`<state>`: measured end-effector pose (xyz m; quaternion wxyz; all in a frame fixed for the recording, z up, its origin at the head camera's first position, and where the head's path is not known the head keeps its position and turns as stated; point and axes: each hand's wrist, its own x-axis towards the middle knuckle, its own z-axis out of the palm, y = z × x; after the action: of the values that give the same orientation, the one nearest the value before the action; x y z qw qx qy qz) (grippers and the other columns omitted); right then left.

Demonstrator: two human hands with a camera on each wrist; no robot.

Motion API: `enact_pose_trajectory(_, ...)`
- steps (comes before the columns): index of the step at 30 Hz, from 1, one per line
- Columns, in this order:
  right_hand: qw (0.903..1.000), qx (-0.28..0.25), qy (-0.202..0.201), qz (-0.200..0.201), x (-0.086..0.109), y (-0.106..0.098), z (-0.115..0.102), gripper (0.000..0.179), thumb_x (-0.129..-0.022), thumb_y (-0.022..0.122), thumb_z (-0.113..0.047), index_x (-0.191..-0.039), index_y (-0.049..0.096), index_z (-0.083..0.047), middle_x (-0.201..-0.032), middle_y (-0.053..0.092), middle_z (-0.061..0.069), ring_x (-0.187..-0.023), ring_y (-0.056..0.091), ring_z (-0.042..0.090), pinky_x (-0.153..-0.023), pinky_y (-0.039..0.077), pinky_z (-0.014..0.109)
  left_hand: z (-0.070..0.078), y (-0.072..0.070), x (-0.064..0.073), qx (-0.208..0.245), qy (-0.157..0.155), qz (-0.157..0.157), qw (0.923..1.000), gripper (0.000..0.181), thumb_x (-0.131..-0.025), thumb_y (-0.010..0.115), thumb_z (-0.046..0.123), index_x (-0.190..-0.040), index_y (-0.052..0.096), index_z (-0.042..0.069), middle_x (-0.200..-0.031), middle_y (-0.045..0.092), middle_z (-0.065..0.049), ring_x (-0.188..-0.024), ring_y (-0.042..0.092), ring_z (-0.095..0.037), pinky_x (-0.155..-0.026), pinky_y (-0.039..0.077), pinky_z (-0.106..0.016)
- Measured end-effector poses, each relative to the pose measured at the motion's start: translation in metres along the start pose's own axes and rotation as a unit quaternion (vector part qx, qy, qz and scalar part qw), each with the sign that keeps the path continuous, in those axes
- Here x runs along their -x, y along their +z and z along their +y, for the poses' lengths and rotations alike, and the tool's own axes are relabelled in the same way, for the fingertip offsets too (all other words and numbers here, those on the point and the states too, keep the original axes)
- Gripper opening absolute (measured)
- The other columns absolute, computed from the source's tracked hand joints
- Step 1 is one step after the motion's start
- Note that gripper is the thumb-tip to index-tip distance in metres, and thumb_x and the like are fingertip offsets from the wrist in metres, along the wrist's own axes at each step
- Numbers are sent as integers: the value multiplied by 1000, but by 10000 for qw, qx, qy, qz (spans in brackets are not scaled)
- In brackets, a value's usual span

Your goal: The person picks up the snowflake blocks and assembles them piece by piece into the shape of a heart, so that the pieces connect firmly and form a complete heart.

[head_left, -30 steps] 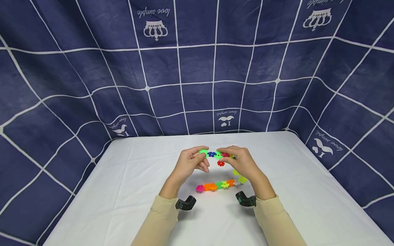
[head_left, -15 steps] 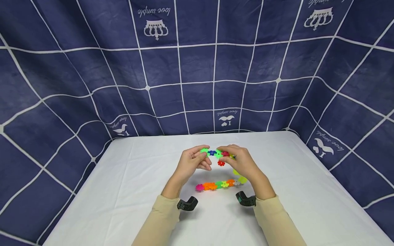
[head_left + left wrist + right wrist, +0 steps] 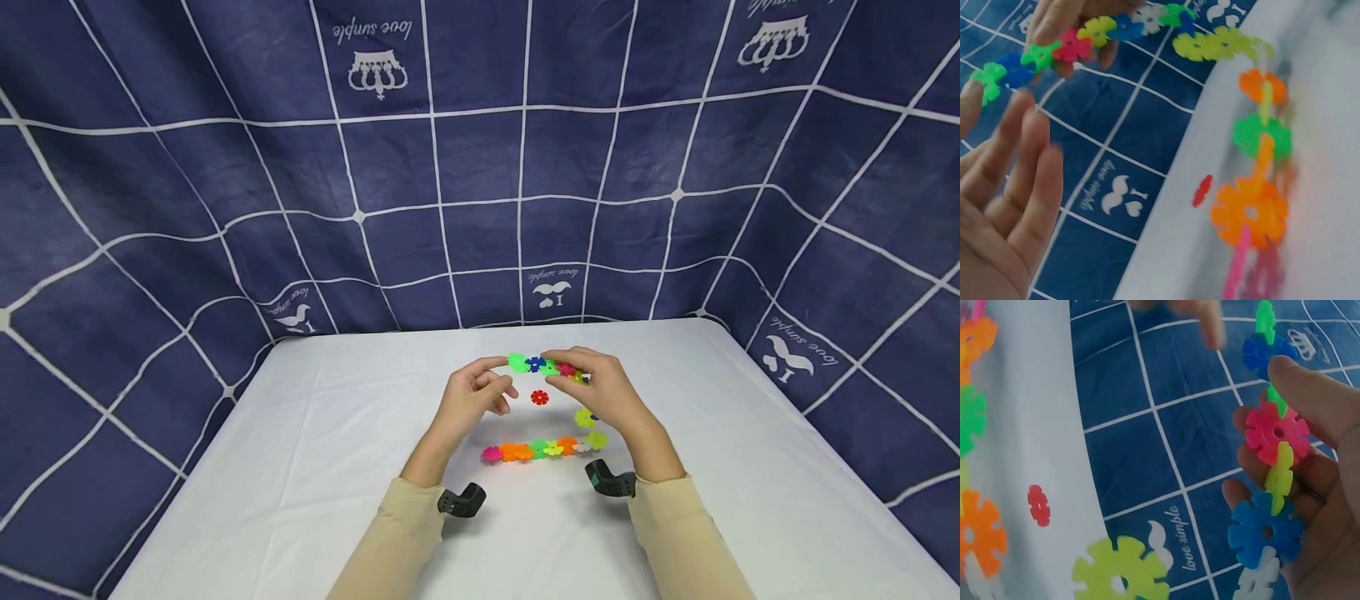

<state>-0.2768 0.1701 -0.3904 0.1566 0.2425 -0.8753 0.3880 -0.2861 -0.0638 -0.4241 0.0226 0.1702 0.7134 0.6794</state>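
Observation:
A long chain of slotted snowflake discs in many colours curves from the raised end with a green disc [image 3: 518, 362] round to a lower row ending in a pink disc [image 3: 492, 454]. My right hand [image 3: 600, 383] pinches this chain near its raised end; in the right wrist view, thumb and fingers are around a stretch by the pink-red disc [image 3: 1277, 433]. Just left of the chain's green end, my left hand [image 3: 476, 396] has its fingers spread and relaxed, holding nothing. One loose red snowflake disc [image 3: 539, 397] appears between the hands, over the white table.
The white-covered table [image 3: 337, 467] meets a dark blue checked cloth [image 3: 480, 158] at the back and both sides. A black device [image 3: 462, 500] is strapped to the left wrist, another black device [image 3: 609, 479] to the right.
My left fingers have let go of the chain's green end. My right hand has shifted right and slightly up with the chain, whose lower row has moved a little right.

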Motion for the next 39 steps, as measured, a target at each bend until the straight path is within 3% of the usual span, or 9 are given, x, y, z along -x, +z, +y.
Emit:
enact_pose_trajectory(4, 10000, 15, 29, 46, 0, -4, 3, 36, -87, 78, -18, -123, 72, -18, -114, 74, 4, -102, 67, 23, -87, 59, 44, -15, 4, -7, -681, -30, 164, 9975, 32, -95, 67, 18, -125, 66, 7, -100, 75, -13, -80, 67, -19, -73, 57, -24)
enact_pose_trajectory(9, 9999, -22, 110, 56, 0, -7, 5, 35, -89, 77, -19, -124, 72, -18, -117, 73, 5, -108, 67, 26, -93, 57, 48, -33, 9, -18, -1263, -239, 119, 9916, 33, -94, 69, 21, -124, 68, 10, -114, 74, -7, -102, 66, -21, -85, 55, -29)
enact_pose_trajectory(16, 9992, -42, 344, 189, 3, -16, 9, 35, -89, 76, -20, -123, 72, -18, -119, 72, 6, -108, 66, 27, -93, 57, 49, -52, 19, -39, -1216, -551, -135, 9910, 44, -92, 70, 10, -133, 60, 2, -125, 69, -14, -109, 66, -28, -93, 57, -37)
enact_pose_trajectory(21, 9986, -91, 426, 288, 3, -22, 10, 34, -89, 76, -19, -123, 71, -16, -117, 73, 7, -104, 66, 28, -94, 56, 51, -63, 26, -50, -1236, -603, -463, 9894, 49, -90, 70, 5, -137, 56, 2, -129, 68, -14, -116, 64, -31, -101, 53, -40)
enact_pose_trajectory(29, 9989, -78, 341, 311, 2, -23, 11, 33, -89, 76, -18, -122, 71, -14, -118, 72, 7, -104, 66, 26, -94, 56, 49, -67, 32, -53, -2100, -844, -946, 9695, 63, -84, 77, 5, -142, 54, 12, -131, 69, 2, -110, 58, -20, -103, 47, -38)
enact_pose_trajectory(34, 9988, -53, 406, 283, 2, -21, 11, 33, -90, 75, -19, -122, 71, -14, -118, 73, 7, -103, 66, 26, -93, 56, 48, -68, 32, -52, -2272, -748, -859, 9672, 54, -83, 74, -3, -134, 60, 9, -120, 72, -1, -102, 59, -18, -97, 51, -33)
enact_pose_trajectory(39, 9989, -15, 433, 189, 2, -18, 11, 33, -90, 75, -20, -123, 71, -14, -119, 73, 6, -101, 66, 25, -89, 57, 44, -69, 30, -50, -2602, -656, -649, 9611, 46, -82, 75, -4, -124, 66, 10, -107, 74, -1, -86, 55, -14, -81, 50, -24)
